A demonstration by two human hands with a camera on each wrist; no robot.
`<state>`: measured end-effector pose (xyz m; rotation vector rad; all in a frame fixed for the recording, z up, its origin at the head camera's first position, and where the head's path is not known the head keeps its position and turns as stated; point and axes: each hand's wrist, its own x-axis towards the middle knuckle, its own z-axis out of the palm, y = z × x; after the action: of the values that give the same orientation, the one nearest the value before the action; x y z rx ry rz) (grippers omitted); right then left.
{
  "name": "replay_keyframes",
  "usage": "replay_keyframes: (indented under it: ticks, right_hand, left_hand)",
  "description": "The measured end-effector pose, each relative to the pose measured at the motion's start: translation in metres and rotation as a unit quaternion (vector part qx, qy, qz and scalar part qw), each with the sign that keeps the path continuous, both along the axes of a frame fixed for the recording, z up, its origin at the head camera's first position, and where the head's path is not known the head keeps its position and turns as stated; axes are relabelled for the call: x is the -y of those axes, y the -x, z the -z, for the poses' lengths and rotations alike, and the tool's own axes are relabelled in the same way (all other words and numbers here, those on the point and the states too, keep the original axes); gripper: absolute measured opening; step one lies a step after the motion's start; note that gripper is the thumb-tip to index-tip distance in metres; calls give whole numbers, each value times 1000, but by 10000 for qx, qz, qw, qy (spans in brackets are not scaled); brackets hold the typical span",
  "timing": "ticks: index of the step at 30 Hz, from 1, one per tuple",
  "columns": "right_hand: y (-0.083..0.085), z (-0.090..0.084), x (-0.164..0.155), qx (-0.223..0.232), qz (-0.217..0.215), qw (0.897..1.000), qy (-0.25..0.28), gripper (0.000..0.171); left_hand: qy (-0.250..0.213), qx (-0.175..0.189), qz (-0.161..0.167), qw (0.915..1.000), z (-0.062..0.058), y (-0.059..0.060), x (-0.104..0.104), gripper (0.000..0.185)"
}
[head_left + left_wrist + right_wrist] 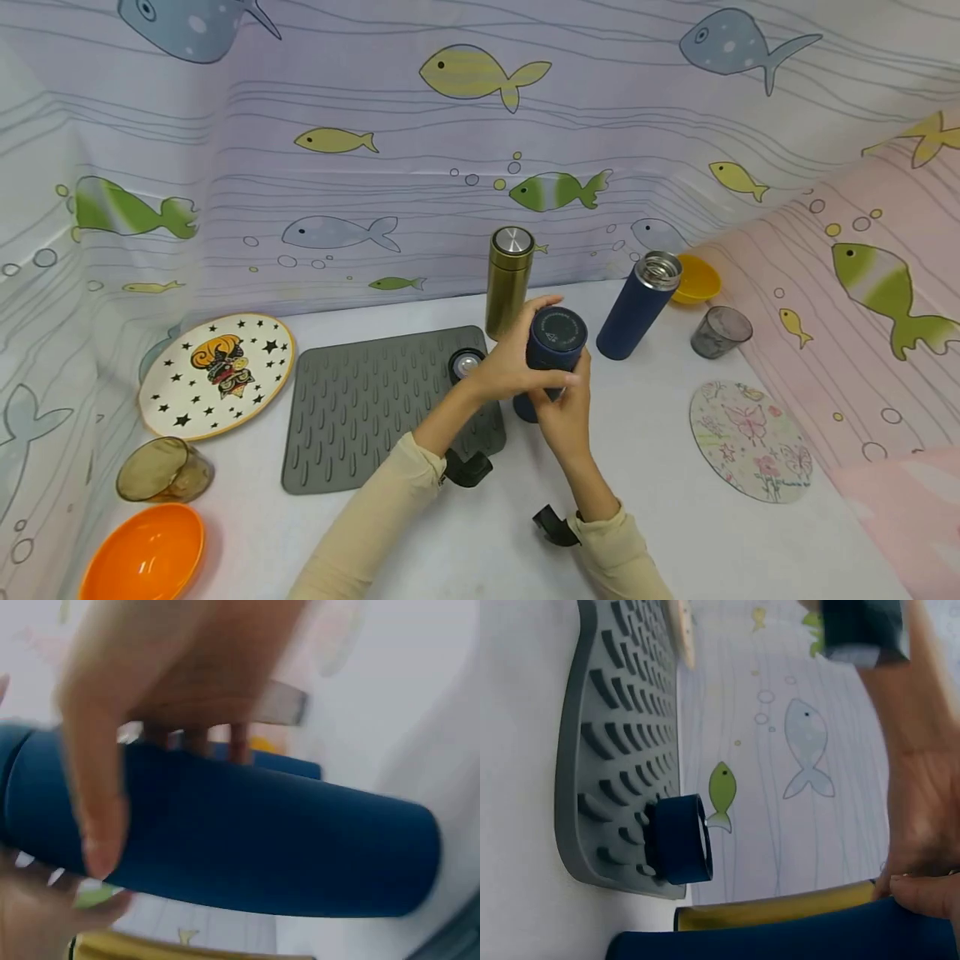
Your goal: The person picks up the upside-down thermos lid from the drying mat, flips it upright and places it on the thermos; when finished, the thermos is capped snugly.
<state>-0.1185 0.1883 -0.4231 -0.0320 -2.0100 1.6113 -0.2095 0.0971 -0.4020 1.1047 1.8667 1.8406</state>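
Both hands wrapped round the dark blue flask [553,350], tilted with its capped end toward the head camera. Left hand [510,358] curled over the upper body near the cap, thumb across the front, probably to brace it. Right hand [567,412] gripping lower down, fingers closed round the barrel from beneath. Just left of the fingers, a loose lid [466,364] on the grey mat [352,408]; behind the fingertips, the gold flask [510,282]; right of them, an open blue flask [639,304].
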Motion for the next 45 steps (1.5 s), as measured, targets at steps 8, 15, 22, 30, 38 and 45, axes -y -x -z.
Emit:
replay_keyframes:
  ticks: [8,15,22,30,38,45]
  right_hand:
    - [0,0,-1,-42,-6,9999,-153,72]
    - [1,-3,0,108,-26,9999,-118,72]
    - [0,-2,-1,61,-123,9999,-83,71]
    - [0,-4,-2,157,-70,9998,-49,69]
    - [4,11,-5,159,25,9996,-233,74]
    - [-1,-6,-17,329,-668,9941,-784,77]
  left_hand:
    - [-296,562,51,9980,0,0,-2,85]
    - [-230,238,-229,9992,1,1,2,76]
    - [-340,186,-179,9991,5,0,-2,81]
    - [-179,-202,-515,9983,6,-1,-4,97]
    - [-326,81,-283,9990,3,-2,-4,75]
    - [53,153,793,9967,-6,18,7,70]
